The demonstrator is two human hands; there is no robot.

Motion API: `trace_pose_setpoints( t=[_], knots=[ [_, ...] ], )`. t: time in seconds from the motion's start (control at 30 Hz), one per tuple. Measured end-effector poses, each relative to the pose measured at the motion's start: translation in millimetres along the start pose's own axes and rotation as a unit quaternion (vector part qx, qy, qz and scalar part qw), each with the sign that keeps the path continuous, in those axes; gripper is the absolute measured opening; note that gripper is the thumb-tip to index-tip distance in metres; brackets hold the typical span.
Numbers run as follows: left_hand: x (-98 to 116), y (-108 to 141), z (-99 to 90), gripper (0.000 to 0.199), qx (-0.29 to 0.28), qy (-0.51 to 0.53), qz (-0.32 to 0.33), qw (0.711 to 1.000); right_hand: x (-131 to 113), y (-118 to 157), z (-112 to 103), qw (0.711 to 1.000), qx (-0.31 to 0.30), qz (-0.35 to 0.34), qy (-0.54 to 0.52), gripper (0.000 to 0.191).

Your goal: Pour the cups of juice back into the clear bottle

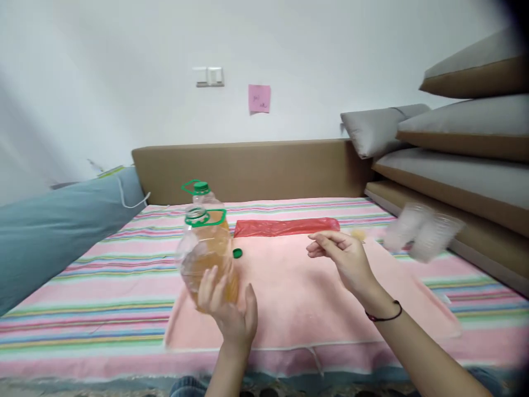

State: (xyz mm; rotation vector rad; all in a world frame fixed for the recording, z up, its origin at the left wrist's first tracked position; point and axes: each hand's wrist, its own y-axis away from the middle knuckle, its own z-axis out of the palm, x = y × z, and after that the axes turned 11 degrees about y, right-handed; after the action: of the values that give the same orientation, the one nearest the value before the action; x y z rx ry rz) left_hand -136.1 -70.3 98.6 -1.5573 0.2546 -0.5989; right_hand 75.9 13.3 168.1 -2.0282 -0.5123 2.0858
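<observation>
A clear jug of amber liquid (209, 251), uncapped with a green handle ring at its neck, is on the left of the pink cloth (289, 295). My left hand (227, 309) is in front of its lower side, thumb and fingers apart; whether the fingertips touch it I cannot tell. A second jug (209, 194), with its green cap on, is partly hidden behind. A loose green cap (237, 253) lies on the cloth beside the front jug. Over the cloth's right half, my right hand (341, 256) has its fingers drawn together, with nothing visible at the tips.
A folded red plastic bag (287, 227) lies along the cloth's far edge. To the right are blurred clear plastic cups (436, 237) and a small yellowish thing (357, 235). Stacked cushions (463, 160) rise at right; a blue-grey bolster (70, 220) lies at left.
</observation>
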Motion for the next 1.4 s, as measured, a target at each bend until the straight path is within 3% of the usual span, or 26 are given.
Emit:
trace_pose_setpoints(
  t=[0.07,0.17,0.3,0.4,0.57,0.77,0.87,1.0,1.2,1.27,1.4],
  knots=[
    [-18.0,-7.3,-16.5,0.062,0.070,-0.006,-0.071,0.995,3.8,-0.5,31.0,0.999,-0.043,-0.022,-0.012,0.024],
    [-44.6,-17.8,-38.3,0.049,0.122,0.012,-0.219,0.968,18.3,-4.2,74.7,0.993,-0.105,-0.049,-0.007,0.030],
    [-71.7,-21.2,-56.4,0.043,0.113,0.080,-0.431,0.892,53.5,-6.2,126.5,0.979,-0.202,-0.030,0.025,0.081],
    [-85.0,-15.7,-61.1,0.052,0.083,0.136,-0.535,0.830,79.9,-0.6,158.4,0.968,-0.248,-0.032,0.032,0.110],
    [-92.0,-13.7,-61.2,0.062,0.091,0.246,-0.614,0.744,107.4,14.9,197.1,0.968,-0.241,-0.067,-0.035,0.114],
    [-86.0,-17.1,-55.7,0.061,0.051,0.241,-0.606,0.757,117.6,22.1,219.4,0.979,-0.155,-0.118,-0.063,0.093],
    [-79.9,-17.5,-52.6,0.063,0.052,0.259,-0.594,0.760,111.0,23.7,219.8,0.980,-0.140,-0.126,-0.062,0.087],
    [-65.5,-23.3,-51.8,0.061,0.024,0.287,-0.535,0.794,92.5,28.5,208.6,0.984,-0.113,-0.130,-0.048,0.092],
    [-42.9,-32.5,-45.5,0.065,-0.080,0.342,-0.451,0.821,54.8,34.2,158.0,0.987,-0.077,-0.134,-0.035,0.075],
    [-33.6,-33.4,-37.6,0.071,-0.117,0.380,-0.439,0.806,41.4,35.8,131.8,0.989,-0.068,-0.132,-0.021,0.070],
    [-8.4,-29.8,-13.6,0.074,-0.195,0.492,-0.446,0.721,17.4,41.6,72.7,0.992,-0.043,-0.116,0.035,0.073]
  ],
)
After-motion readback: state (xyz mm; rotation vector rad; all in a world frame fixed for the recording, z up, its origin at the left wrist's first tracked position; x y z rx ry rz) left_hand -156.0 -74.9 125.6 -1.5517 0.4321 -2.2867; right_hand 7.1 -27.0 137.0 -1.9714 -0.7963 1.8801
